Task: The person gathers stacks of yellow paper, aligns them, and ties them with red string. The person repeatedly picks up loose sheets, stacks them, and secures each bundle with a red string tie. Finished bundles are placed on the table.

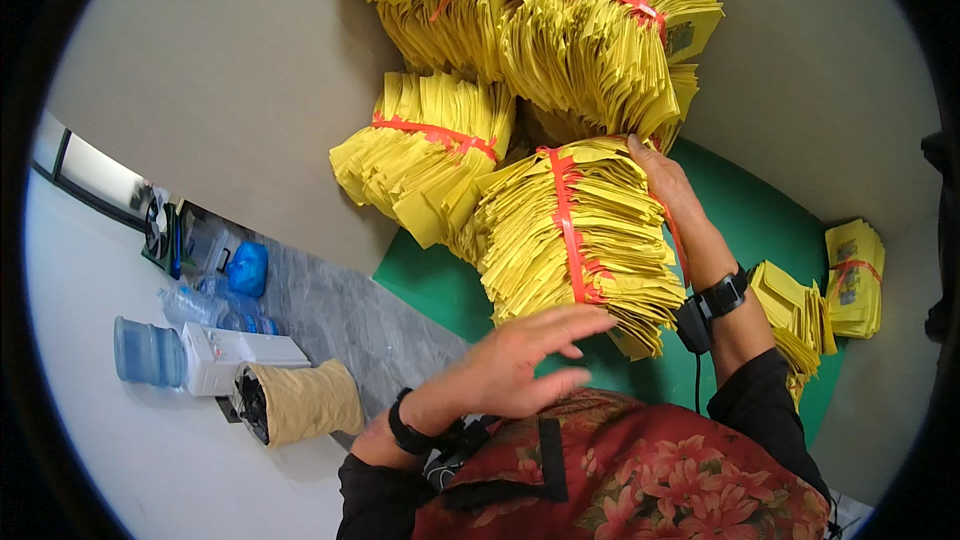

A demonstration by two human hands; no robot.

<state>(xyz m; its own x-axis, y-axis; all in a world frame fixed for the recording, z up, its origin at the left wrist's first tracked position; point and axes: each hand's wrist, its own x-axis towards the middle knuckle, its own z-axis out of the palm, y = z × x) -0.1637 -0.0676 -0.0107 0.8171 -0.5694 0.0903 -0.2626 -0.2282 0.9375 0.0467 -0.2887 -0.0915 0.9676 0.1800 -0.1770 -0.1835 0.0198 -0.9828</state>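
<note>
A thick bundle of flat yellow paper pieces point(530, 230), tied round with a red strap point(566, 220), lies tilted on the green table point(740, 190) in front of me. My right hand point(662, 178) grips its far right edge, the fingertips partly hidden behind the paper. By the bundle's near edge is my left hand point(530, 355), fingers stretched and apart, holding nothing. Just behind and to the left, another strapped bundle point(430, 145) leans against the held one. More bundles point(590, 50) are piled up at the back.
Grey panels point(240, 70) wall the table at the back and sides. At the right lie a loose yellow stack point(790, 310) and a small tied bundle point(856, 275). On the floor at left are a water dispenser point(235, 355), a tan bin point(310, 400) and a blue bag point(247, 268).
</note>
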